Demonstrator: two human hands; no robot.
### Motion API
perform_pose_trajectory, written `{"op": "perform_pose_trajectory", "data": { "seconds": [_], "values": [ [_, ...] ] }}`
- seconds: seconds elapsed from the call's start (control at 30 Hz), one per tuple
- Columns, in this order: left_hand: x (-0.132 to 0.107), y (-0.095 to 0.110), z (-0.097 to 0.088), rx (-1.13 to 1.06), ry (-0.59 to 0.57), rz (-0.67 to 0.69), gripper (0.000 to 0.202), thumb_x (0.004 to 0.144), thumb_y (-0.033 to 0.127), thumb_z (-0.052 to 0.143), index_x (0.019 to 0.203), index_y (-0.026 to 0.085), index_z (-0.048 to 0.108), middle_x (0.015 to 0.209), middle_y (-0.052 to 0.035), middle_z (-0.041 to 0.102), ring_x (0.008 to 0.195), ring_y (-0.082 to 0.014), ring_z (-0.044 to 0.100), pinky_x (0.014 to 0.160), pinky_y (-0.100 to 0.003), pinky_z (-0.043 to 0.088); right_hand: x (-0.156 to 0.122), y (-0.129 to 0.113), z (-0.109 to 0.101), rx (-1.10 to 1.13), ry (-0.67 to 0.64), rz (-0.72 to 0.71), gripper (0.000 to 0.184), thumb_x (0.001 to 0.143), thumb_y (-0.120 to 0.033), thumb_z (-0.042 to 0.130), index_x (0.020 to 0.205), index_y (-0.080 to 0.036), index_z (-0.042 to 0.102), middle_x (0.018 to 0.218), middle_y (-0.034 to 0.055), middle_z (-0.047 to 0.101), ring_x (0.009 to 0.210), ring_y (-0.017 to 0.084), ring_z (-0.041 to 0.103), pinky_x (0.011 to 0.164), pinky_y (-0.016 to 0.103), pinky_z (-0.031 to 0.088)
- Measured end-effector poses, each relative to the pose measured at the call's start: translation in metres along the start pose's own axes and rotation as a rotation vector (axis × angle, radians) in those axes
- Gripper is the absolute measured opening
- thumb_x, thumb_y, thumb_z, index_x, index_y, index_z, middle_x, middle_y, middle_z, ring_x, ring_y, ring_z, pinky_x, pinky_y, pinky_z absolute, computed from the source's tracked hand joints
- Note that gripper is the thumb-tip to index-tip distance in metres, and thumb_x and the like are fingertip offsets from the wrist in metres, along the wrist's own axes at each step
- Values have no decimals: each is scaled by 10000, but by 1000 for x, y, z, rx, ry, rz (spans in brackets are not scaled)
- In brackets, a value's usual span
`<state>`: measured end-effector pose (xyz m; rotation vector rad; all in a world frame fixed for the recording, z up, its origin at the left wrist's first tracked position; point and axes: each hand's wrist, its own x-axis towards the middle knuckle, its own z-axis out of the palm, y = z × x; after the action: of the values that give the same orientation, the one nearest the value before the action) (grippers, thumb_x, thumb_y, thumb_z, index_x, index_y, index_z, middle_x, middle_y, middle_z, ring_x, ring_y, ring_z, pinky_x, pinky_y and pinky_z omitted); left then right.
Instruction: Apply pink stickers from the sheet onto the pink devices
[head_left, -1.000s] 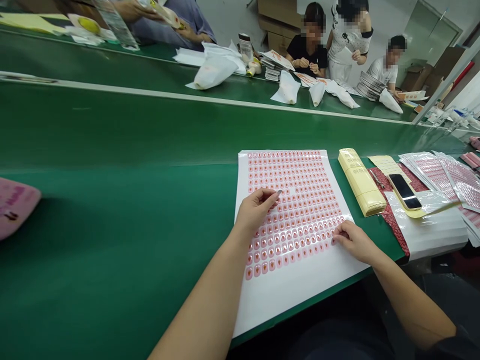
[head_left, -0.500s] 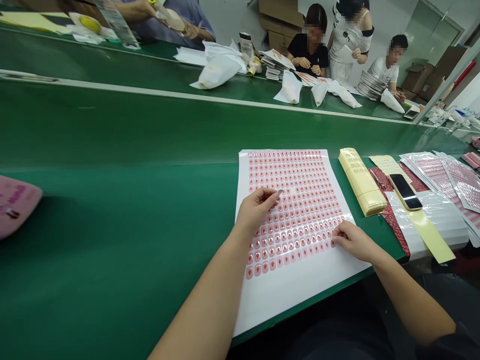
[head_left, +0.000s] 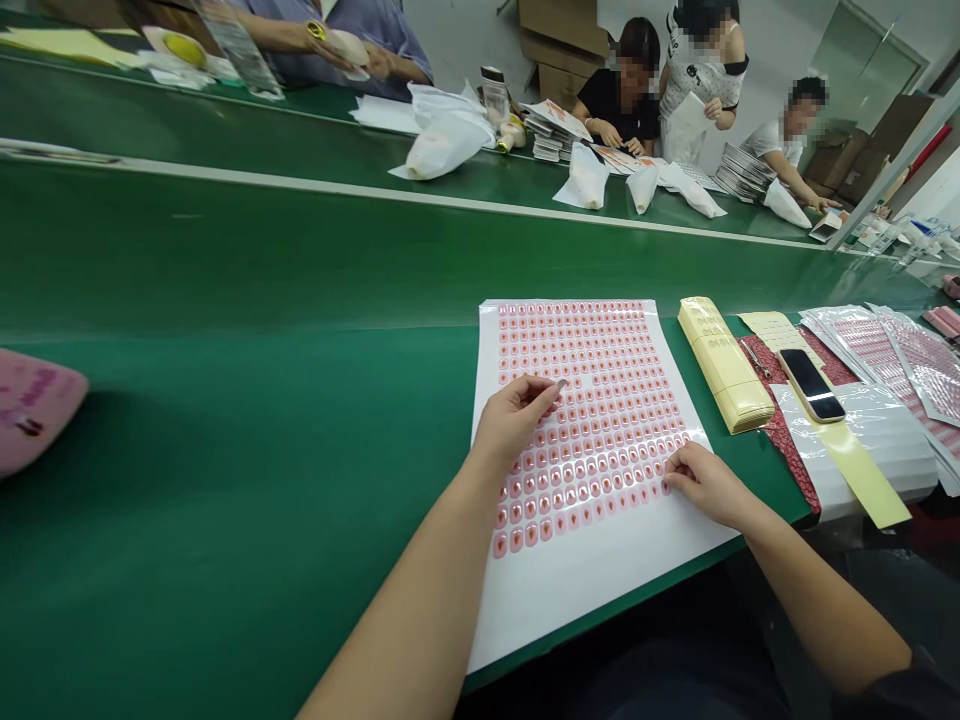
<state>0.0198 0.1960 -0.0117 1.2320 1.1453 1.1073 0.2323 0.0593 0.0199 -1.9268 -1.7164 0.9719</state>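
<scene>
A white sheet (head_left: 600, 580) covered with rows of small pink stick-on nails lies on the green belt (head_left: 225, 400) in front of me. My left hand (head_left: 514, 420) rests on the sheet's left part, thumb and fingers pinched on a small grey piece near the middle rows. My right hand (head_left: 705, 482) sits at the sheet's right edge, its fingers curled and pressed on the nails in the lower rows; whether it holds one is hidden.
Right of the sheet lie a pale yellow stack (head_left: 724, 362), a phone (head_left: 810, 384), a yellow strip (head_left: 866, 475) and more nail sheets (head_left: 892, 350). A pink object (head_left: 34, 405) sits at the left edge. Across the belt, several people handle white bags (head_left: 442, 140) and card stacks.
My hands have stayed put. The yellow strip by the phone has dropped flat onto the plastic sheets. The pink object at the left has drifted slightly right. The people opposite have shifted.
</scene>
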Motion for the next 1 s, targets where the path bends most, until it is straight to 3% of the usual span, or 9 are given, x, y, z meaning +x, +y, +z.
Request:
{"op": "perform_pose_trajectory", "data": {
  "seconds": [0.43,1.0],
  "values": [
    [-2,2,0,-4,3,-22,320,517,457,707,662,192,603,610,8,589,595,-126,541,573,-249,438,2,2,5,-34,38,-13,132,772,-89,511,675,-178,516,770,9,520,700,132,497,688,289,416],
    [-6,8,0,58,3,-10,268,569,436,681,669,199,606,626,4,600,610,-134,557,590,-256,461,1,9,15,-178,106,-83,119,782,-93,505,702,-180,517,796,35,530,759,157,525,720,309,439]
  ]
}}
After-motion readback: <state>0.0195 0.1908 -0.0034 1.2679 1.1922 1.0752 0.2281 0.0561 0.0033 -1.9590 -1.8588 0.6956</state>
